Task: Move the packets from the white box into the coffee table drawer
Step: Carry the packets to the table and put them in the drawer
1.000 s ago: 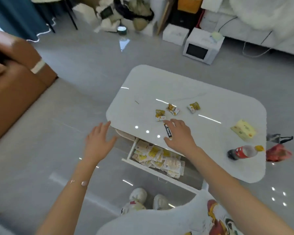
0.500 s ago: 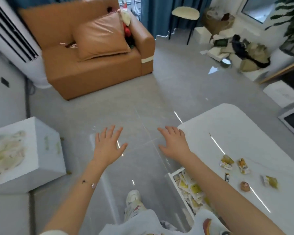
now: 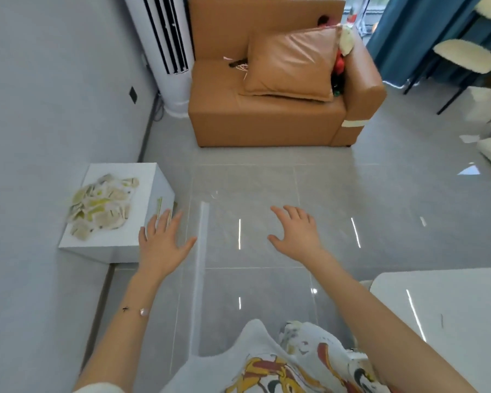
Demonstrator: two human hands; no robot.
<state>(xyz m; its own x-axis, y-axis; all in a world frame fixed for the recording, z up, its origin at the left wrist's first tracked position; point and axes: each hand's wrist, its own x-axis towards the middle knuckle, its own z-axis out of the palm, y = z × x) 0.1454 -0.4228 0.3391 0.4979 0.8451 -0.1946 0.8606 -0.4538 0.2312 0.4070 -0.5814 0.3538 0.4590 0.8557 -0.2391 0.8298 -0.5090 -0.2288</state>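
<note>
Both hands are out in front, and both are empty. The left hand (image 3: 162,242) hangs with fingers spread and straight, its tips showing over the near right corner of the white box (image 3: 149,180); whether they touch it, I can't tell. The right hand (image 3: 298,236) is splayed too, palm down over bare floor (image 3: 267,180), well apart from the box. And there's the target: the packets (image 3: 99,207), a loose yellow-and-cream heap on the box's top, toward its left side, near the wall (image 3: 40,109). The coffee table (image 3: 451,307) shows only a corner at lower right, and its drawer is out of view. So this looks like the reach for a load. To do it well, I'd say bring both hands in from either side of the heap and scoop rather than pinch single packets. They look thin and slippery, and a loose grab could spill some off the left edge, where a few already overhang. Cup the load firmly before turning toward the table.
</note>
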